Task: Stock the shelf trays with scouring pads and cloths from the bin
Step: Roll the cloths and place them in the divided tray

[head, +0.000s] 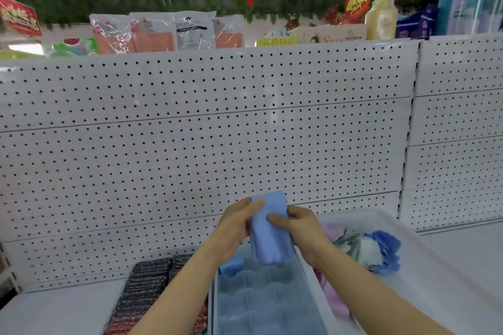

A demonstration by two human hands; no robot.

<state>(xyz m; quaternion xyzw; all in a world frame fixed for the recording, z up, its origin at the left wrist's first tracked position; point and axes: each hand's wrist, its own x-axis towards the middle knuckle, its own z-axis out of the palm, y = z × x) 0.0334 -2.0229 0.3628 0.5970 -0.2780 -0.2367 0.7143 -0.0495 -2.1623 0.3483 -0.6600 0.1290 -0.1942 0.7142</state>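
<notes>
A folded blue cloth (268, 228) is held upright above a clear tray (215, 304) that holds rows of blue cloths (261, 304). Left of the tray lie dark scouring pads (144, 288) in rows. To the right, a white bin (424, 258) holds loose cloths (367, 247), seemingly blue, pale green and pink.

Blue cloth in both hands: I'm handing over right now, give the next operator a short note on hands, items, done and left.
Left hand and right hand both grip the folded blue cloth, held above the clear tray.
Tray already holds rows of blue cloths; one small blue roll sits at its back.
Scouring pads are lined up left of the tray.
Left: set this cloth in, then empty the white bin of its mixed cloths.
</notes>
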